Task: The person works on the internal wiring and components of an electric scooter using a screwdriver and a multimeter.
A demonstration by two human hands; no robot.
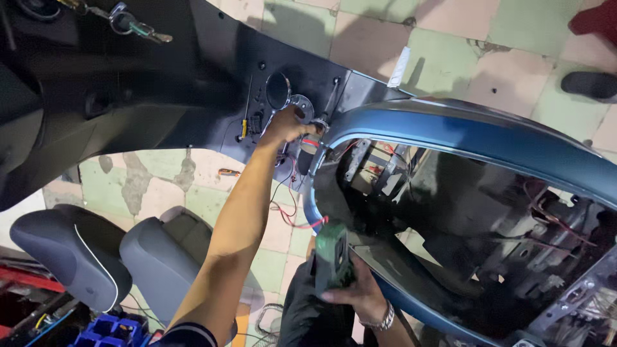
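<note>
The floor [450, 45] is worn tile in faded green and pink squares, and a scooter stripped of its seat fills most of the head view. Its blue body panel [488, 138] curves around an open cavity showing frame parts and loose red wires [289, 215]. The left hand [287, 125] reaches forward to the black floorboard [212, 77], closed around something small beside a round chrome fitting [300, 103], though what it pinches is hidden by the fingers. The right hand [360, 295] sits low and close to the body, wrapped around a green meter [334, 254] with a red lead running off its top toward the wiring. A yellow-handled screwdriver [244, 125] lies on the floorboard just left of the reaching hand, and a bunch of keys [132, 22] hangs in the lock at the top. Two grey seat cushions [96, 250] lie on the floor to the left, beside a blue crate [112, 331]. The likely trouble is the slack red lead: it crosses the panel's edge and could snag or pull free if the meter shifts, and the screwdriver could roll off the sloped floorboard if nudged. Room is tight between the panel's rim and the floorboard; the left arm has open floor beneath it, while the cushions crowd the near left side. Another person's dark shoe [588, 83] stands at the far right.
</note>
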